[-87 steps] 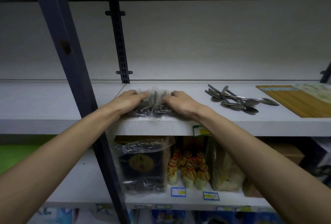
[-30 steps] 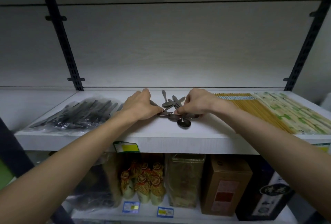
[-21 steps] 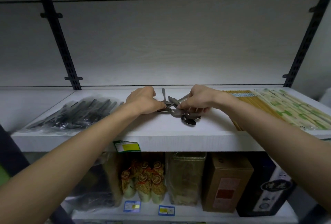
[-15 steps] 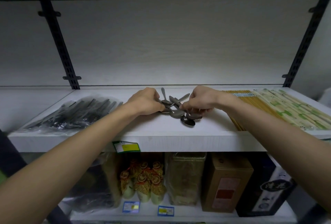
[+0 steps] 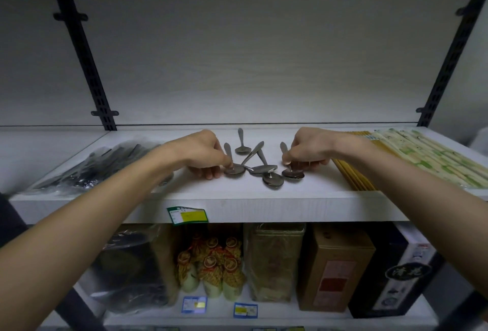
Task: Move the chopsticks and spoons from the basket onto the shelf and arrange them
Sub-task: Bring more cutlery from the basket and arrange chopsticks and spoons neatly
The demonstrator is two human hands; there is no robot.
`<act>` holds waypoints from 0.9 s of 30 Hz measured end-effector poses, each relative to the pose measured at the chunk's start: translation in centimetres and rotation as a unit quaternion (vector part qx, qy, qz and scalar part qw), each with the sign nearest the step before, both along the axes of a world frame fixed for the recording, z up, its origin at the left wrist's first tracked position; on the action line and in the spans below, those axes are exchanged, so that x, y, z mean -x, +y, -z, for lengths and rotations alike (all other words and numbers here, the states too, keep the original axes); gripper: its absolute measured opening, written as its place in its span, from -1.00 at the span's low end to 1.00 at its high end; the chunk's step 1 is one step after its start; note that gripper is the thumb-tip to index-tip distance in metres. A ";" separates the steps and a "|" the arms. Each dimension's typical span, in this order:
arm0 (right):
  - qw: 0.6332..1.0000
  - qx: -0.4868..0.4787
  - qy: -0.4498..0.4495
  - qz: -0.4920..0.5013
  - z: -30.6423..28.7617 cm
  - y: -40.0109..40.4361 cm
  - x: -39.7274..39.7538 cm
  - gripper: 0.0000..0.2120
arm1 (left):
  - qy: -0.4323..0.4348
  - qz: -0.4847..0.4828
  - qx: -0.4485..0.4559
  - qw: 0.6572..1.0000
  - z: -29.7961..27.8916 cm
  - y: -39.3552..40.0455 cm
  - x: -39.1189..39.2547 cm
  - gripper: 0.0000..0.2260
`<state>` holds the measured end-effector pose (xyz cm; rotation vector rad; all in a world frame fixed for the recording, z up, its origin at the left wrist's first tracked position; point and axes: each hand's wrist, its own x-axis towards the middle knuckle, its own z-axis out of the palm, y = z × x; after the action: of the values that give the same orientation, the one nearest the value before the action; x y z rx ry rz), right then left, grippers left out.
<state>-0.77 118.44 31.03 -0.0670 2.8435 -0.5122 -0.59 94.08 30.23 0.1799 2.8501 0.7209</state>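
The loose stainless-steel spoons [image 5: 260, 165], bunched in one overlapping clump between the hands half a second ago, are now drawn apart along the white laminate shelf [image 5: 264, 207]. That reads as the arranging step under way, with the carrying from the basket apparently done for these pieces; no basket is in view.

The left hand [image 5: 203, 152] pinches the neck of the leftmost spoon between curled fingers, its bowl resting on the shelf. The right hand [image 5: 307, 149] pinches the rightmost spoon the same way, just left of the bundle of plain yellow-brown wooden chopsticks [image 5: 352, 169].

I count six spoons: one under each hand, one lying alone further back, and three crossed in the middle, not yet straightened. To the right of the spoons lie two chopstick groups, the yellow-brown bundle and, beyond it, pale chopsticks in green-printed wrappers [image 5: 427, 156]. Left of the spoons lies one clear plastic bag of dark cutlery [image 5: 105, 164], contents too blurred to count.
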 end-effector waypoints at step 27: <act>0.993 0.081 -0.047 -0.072 -2.6 -4.1 -3.4 -0.75 | 0.066 -0.024 -0.161 0.984 1.4 -0.7 -0.8 -0.64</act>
<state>2.66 114.33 33.64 -0.2689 2.6747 -0.6937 0.25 93.37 28.87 0.2142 2.8493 1.2211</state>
